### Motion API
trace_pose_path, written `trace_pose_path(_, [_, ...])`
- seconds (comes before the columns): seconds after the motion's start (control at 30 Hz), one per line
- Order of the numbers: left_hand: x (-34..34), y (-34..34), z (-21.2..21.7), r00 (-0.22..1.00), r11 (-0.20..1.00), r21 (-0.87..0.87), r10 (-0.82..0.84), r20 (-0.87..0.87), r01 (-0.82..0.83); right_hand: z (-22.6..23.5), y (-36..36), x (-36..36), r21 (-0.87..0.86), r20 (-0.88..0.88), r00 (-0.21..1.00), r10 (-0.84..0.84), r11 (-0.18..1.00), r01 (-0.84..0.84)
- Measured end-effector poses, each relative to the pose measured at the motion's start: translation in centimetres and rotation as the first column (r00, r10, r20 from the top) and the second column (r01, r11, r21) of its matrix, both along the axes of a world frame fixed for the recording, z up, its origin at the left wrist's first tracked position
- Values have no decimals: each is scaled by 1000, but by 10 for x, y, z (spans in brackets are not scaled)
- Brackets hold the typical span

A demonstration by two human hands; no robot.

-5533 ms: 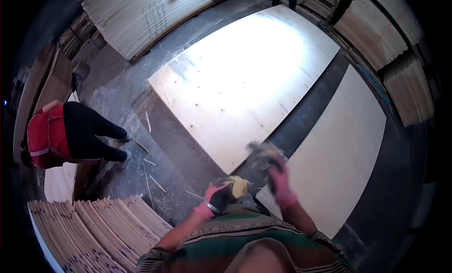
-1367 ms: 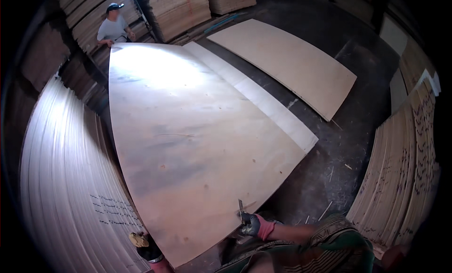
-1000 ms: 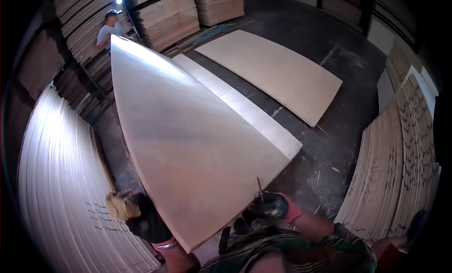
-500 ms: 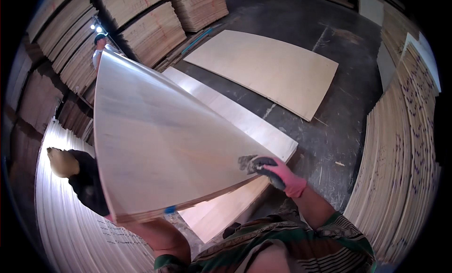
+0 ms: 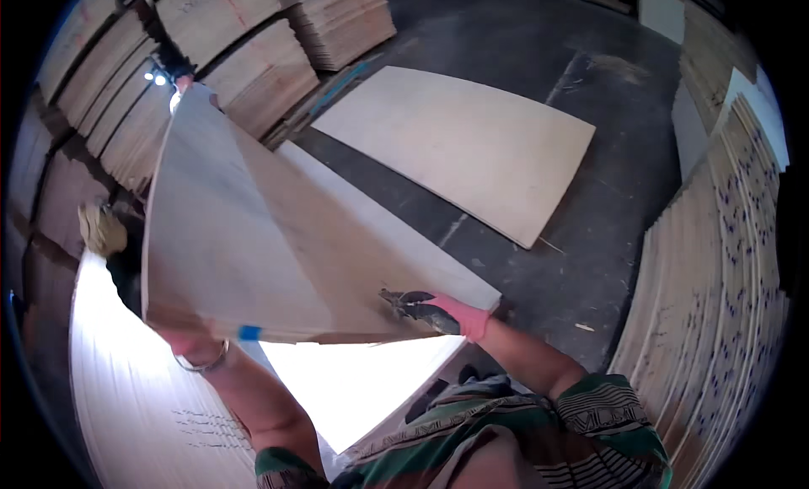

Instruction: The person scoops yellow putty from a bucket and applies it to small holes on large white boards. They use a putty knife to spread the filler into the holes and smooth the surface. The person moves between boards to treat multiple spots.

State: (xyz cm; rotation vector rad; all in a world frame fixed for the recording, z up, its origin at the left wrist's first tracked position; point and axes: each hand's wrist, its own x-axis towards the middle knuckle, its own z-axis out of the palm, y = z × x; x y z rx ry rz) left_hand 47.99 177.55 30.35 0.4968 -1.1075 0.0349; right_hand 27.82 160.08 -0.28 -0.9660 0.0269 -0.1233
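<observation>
A large plywood sheet (image 5: 227, 228) is held up at a slant in front of me. It carries a small blue mark (image 5: 249, 332) on its near edge. My left hand (image 5: 195, 344) holds it at the near left corner, its fingers partly hidden by the sheet. My right hand (image 5: 434, 312), in a pink and black glove, grips the near right part, with the fingers lying over the top face. Beneath it lies another pale plywood sheet (image 5: 362, 379), its near part glaring white. At the far end a person (image 5: 187, 86) is by the raised sheet.
A plywood stack (image 5: 472, 143) lies on the dark floor (image 5: 624, 202) ahead. Tall sheet stacks (image 5: 699, 261) stand on the right, and more stacks (image 5: 253, 76) at the back left. Another person in dark clothing (image 5: 126, 270) is at the left, partly hidden by the sheet.
The held sheet has shifted left and its near edge has moved away from me. Both my hands moved left with it. More of the sheet beneath shows, now brightly lit.
</observation>
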Motion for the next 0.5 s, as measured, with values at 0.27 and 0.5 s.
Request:
trace_pose_path(0.27, [7, -140, 7, 975, 979, 23, -205, 89, 204, 76, -49, -62, -861, 209, 977, -36, 466, 201])
trace_pose_path(0.5, [-34, -272, -48, 845, 843, -126, -533, -48, 524, -25, -150, -58, -821, 68, 985, -158, 552, 145])
